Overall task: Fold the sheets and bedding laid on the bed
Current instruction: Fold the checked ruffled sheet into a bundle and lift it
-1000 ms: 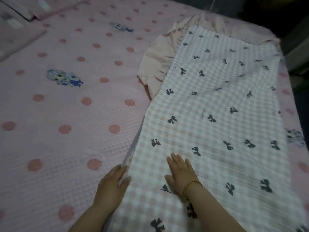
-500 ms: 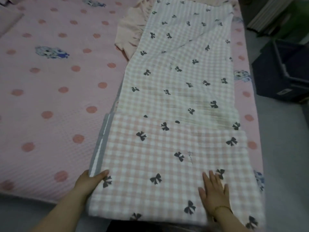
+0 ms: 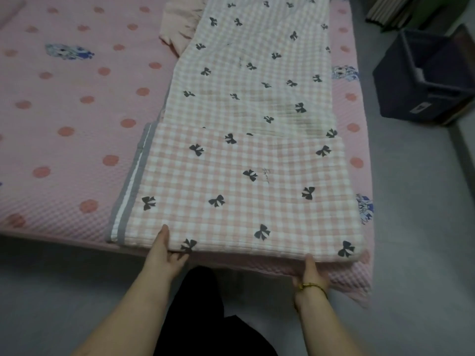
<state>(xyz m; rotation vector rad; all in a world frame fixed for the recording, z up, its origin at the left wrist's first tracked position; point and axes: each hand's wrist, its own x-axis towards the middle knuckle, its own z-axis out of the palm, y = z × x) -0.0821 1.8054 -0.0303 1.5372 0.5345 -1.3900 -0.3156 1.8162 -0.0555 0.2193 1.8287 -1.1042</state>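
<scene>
A pink and white checked blanket with black bows (image 3: 246, 160) lies as a long strip down the right side of the bed, its near end folded over into a darker pink panel. A grey and white striped edge (image 3: 133, 186) shows along its left side. My left hand (image 3: 164, 253) pinches the near edge of the blanket, thumb on top and fingers under it. My right hand (image 3: 309, 274), with a gold bracelet, grips the same edge further right, thumb on top, fingers hidden beneath. A pale pink ruffled sheet (image 3: 180, 29) peeks out under the far end.
The bed cover (image 3: 72, 111) is pink with red dots and cartoon figures. A dark storage box (image 3: 424, 78) stands on the grey floor at the right of the bed. My dark-clothed legs (image 3: 203, 304) are at the bed's near edge.
The view has pulled back to the foot of the bed. Both hands slid from lying flat on the blanket down to its near edge and took hold of it.
</scene>
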